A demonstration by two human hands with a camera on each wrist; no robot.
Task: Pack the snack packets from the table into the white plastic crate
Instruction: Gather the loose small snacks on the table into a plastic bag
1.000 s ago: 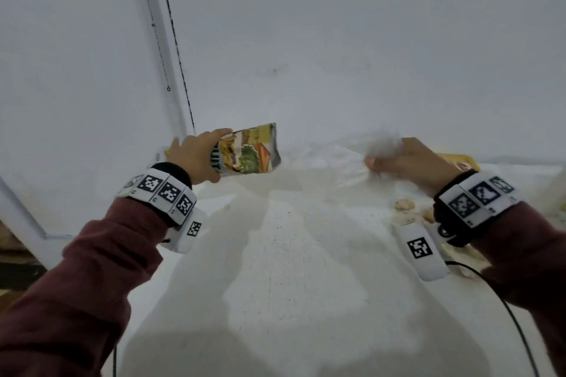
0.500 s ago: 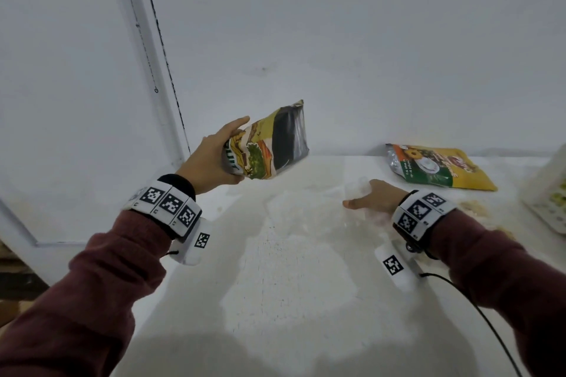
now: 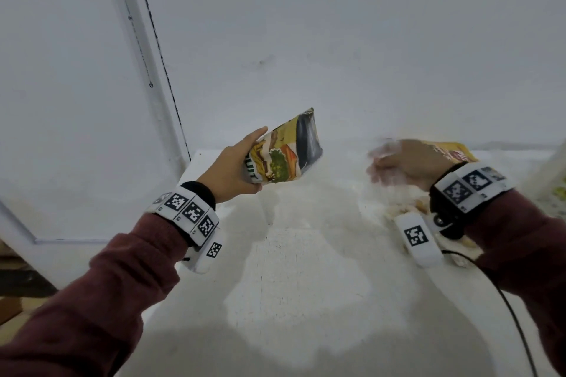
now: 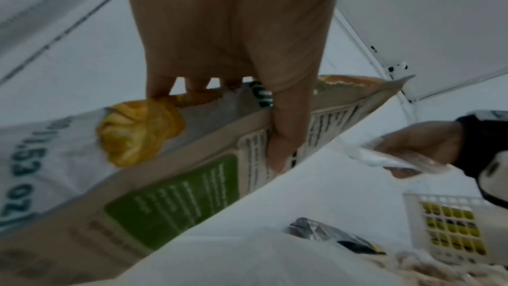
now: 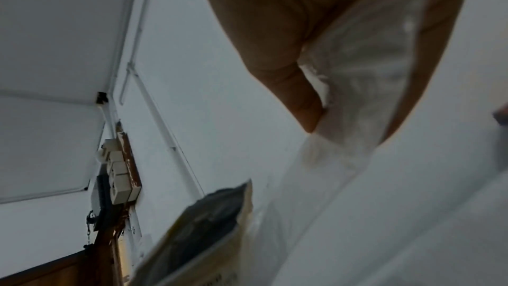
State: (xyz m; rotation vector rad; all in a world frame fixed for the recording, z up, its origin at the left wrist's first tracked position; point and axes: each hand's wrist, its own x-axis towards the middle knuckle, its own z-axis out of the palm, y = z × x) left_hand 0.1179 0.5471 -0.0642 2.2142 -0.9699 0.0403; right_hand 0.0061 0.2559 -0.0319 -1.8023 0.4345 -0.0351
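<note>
My left hand [image 3: 242,167] grips a yellow, green and black snack packet [image 3: 283,153] in the air above the white table [image 3: 306,285], thumb across its printed back [image 4: 192,177]. My right hand [image 3: 404,162] is blurred and holds a clear plastic wrapper [image 5: 354,86], pinched between thumb and fingers. Behind that hand lies a yellow packet [image 3: 453,151], partly hidden. The white plastic crate [image 4: 450,225], with yellow packets showing through its holes, stands at the right; only its edge [image 3: 551,180] shows in the head view.
A silver and black packet [image 4: 329,236] lies on the table near the crate. Crumbs or loose snack bits [image 3: 407,208] are scattered under my right wrist. A white wall rises straight behind the table. A cable [image 3: 514,315] trails from the right wrist.
My right hand has risen from the table with the clear wrapper and now covers part of the yellow packet. The left hand still holds its packet in much the same place.
</note>
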